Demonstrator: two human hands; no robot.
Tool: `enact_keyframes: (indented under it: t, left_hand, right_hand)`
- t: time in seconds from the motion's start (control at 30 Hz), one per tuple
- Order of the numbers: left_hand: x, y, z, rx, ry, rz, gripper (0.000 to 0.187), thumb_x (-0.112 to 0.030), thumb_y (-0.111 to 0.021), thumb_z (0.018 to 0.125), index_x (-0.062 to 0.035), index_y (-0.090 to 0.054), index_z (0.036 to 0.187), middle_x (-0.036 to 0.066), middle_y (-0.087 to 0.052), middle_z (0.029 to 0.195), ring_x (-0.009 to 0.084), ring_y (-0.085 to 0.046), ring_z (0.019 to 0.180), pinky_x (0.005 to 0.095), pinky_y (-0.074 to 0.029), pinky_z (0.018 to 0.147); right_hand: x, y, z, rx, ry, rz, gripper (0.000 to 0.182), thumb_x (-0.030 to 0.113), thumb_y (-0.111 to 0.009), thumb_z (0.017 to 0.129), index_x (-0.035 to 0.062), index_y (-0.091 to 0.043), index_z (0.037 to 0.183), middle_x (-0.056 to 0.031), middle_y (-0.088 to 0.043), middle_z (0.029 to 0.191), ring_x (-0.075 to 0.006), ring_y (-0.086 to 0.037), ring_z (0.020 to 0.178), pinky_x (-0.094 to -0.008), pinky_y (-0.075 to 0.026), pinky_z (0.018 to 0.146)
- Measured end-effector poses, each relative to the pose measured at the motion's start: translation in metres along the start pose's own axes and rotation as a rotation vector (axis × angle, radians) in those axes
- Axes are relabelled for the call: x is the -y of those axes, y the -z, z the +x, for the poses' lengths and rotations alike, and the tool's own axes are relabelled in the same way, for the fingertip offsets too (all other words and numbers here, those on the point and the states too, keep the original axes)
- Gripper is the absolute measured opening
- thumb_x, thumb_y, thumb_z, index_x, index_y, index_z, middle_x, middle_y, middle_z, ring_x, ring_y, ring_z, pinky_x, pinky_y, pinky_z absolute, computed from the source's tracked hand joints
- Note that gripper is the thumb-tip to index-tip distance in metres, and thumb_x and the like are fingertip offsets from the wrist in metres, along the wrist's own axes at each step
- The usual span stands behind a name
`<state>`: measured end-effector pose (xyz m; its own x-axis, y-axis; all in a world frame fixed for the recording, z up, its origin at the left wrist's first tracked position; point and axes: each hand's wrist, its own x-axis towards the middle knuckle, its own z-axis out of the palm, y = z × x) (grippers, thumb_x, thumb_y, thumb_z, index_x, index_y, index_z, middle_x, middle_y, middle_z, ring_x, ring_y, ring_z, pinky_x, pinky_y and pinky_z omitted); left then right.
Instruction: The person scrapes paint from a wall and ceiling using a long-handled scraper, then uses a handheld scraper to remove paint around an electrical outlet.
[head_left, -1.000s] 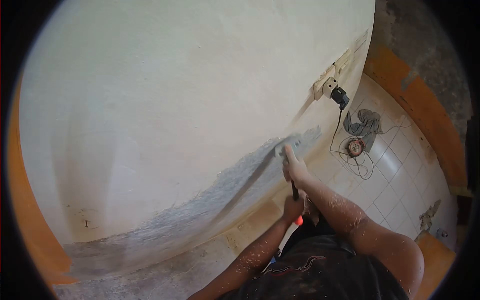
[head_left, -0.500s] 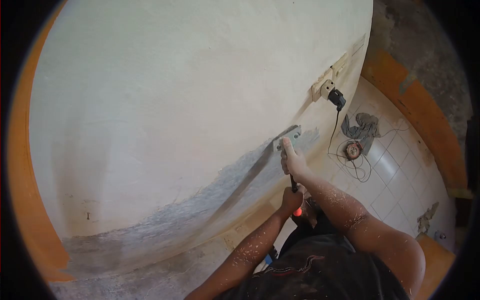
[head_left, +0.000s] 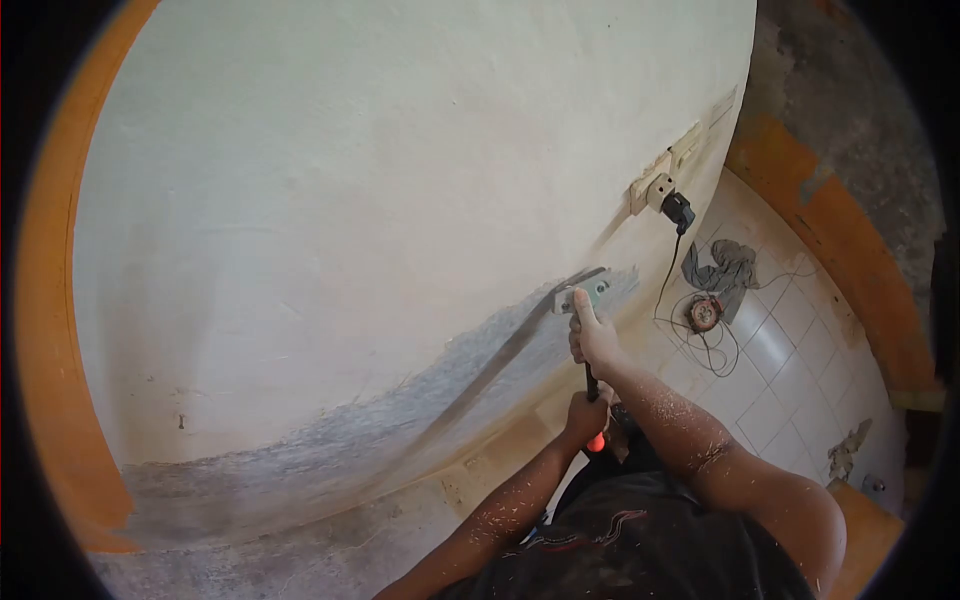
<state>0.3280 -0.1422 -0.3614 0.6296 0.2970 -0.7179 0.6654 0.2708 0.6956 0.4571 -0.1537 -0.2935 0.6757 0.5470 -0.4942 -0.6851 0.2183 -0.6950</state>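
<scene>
A scraper (head_left: 588,291) with a wide metal head, a dark shaft and a red-orange end lies against or just over the pale wall (head_left: 300,220), at the top edge of a grey scraped band (head_left: 480,350). Close below the head, my right hand (head_left: 594,337) is wrapped round the tool, thumb along it. My left hand (head_left: 588,416) grips the handle lower down, near the red end. Light flecks cover both forearms.
A wall socket (head_left: 655,192) holds a black plug (head_left: 678,210) whose cable hangs down. On the tiled floor (head_left: 790,350) at right are a grey cloth (head_left: 728,266) and a round reddish object (head_left: 703,313) amid loose cable. Orange borders run along both sides.
The scraper head and both hands have moved slightly down and to the right in the view. The wall and socket have shifted a little too, as the camera moved. Both hands keep their grip.
</scene>
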Motion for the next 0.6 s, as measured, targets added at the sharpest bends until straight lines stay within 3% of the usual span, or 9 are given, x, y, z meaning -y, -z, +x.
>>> enact_keyframes:
  t: [0.07,0.13,0.2,0.27,0.3,0.4,0.5,0.57,0.6]
  left_hand:
    - [0.010,-0.008,-0.016,0.017,-0.012,-0.045,0.025,-0.018,-0.052,0.082,-0.0056,-0.048,0.061,0.003,-0.045,0.049,0.0151,-0.045,0.038,0.0304,-0.035,0.038]
    - [0.033,-0.010,-0.016,0.013,0.076,-0.082,0.026,-0.020,-0.053,0.082,-0.0057,-0.049,0.061,0.003,-0.046,0.049,0.0153,-0.045,0.039,0.0301,-0.035,0.038]
    - [0.026,-0.003,0.003,-0.040,0.055,0.020,0.027,-0.021,-0.055,0.082,-0.0063,-0.049,0.061,0.003,-0.046,0.049,0.0150,-0.045,0.038,0.0295,-0.035,0.038]
    - [-0.002,0.005,0.017,-0.197,-0.077,0.127,0.027,-0.021,-0.055,0.082,-0.0061,-0.049,0.061,0.002,-0.046,0.048,0.0141,-0.044,0.038,0.0292,-0.034,0.038]
    - [0.001,0.009,0.019,-0.080,-0.116,0.068,0.027,-0.020,-0.054,0.082,-0.0064,-0.048,0.059,0.001,-0.045,0.048,0.0132,-0.044,0.038,0.0288,-0.033,0.038]
    - [0.015,0.000,0.008,-0.024,-0.055,-0.026,0.043,-0.032,-0.053,0.085,-0.0021,-0.051,0.054,0.005,-0.049,0.046,0.0155,-0.047,0.037,0.0316,-0.036,0.039]
    - [0.030,-0.012,-0.012,-0.046,0.018,0.009,0.042,-0.031,-0.052,0.086,-0.0038,-0.049,0.054,0.004,-0.047,0.044,0.0159,-0.048,0.036,0.0308,-0.036,0.037]
    - [0.026,-0.009,-0.003,-0.024,0.049,-0.053,0.041,-0.030,-0.052,0.086,-0.0045,-0.049,0.054,0.003,-0.046,0.044,0.0160,-0.047,0.036,0.0306,-0.035,0.037]
    - [-0.005,-0.005,-0.002,-0.072,-0.042,-0.006,0.040,-0.029,-0.052,0.085,-0.0053,-0.048,0.054,0.003,-0.046,0.044,0.0157,-0.046,0.036,0.0304,-0.035,0.037]
  right_hand:
    - [-0.018,0.009,-0.006,-0.114,-0.120,-0.042,0.051,0.058,-0.044,0.085,0.0171,-0.033,0.057,0.0045,-0.028,0.044,-0.0083,-0.027,0.033,-0.0240,-0.020,0.033]
    - [-0.024,0.010,-0.008,-0.083,-0.186,-0.061,0.050,0.055,-0.046,0.085,0.0145,-0.036,0.058,0.0047,-0.031,0.045,-0.0078,-0.029,0.032,-0.0244,-0.022,0.031]
    - [-0.015,-0.007,-0.001,-0.039,0.014,-0.107,0.049,0.054,-0.045,0.086,0.0144,-0.036,0.058,0.0049,-0.031,0.045,-0.0076,-0.030,0.033,-0.0245,-0.023,0.032]
    - [0.004,-0.016,-0.002,0.071,0.030,-0.001,0.049,0.053,-0.045,0.087,0.0147,-0.036,0.058,0.0048,-0.031,0.045,-0.0072,-0.030,0.033,-0.0247,-0.023,0.033]
    - [0.005,-0.016,-0.004,0.061,0.028,-0.022,0.049,0.054,-0.044,0.087,0.0152,-0.035,0.058,0.0050,-0.029,0.045,-0.0077,-0.028,0.033,-0.0246,-0.021,0.033]
    - [0.003,-0.007,-0.010,0.018,-0.004,-0.045,0.050,0.056,-0.044,0.086,0.0157,-0.034,0.058,0.0052,-0.028,0.045,-0.0080,-0.026,0.033,-0.0247,-0.020,0.033]
    - [-0.018,0.008,-0.016,-0.053,-0.160,-0.076,0.052,0.057,-0.045,0.085,0.0161,-0.033,0.056,0.0051,-0.027,0.044,-0.0085,-0.027,0.033,-0.0253,-0.020,0.032]
    - [-0.010,-0.004,-0.009,-0.029,-0.061,-0.100,0.052,0.057,-0.045,0.085,0.0164,-0.032,0.055,0.0051,-0.027,0.044,-0.0085,-0.027,0.033,-0.0251,-0.020,0.033]
    - [0.003,-0.015,-0.011,-0.011,0.027,-0.117,0.052,0.057,-0.045,0.085,0.0167,-0.032,0.055,0.0052,-0.027,0.044,-0.0084,-0.027,0.033,-0.0250,-0.019,0.033]
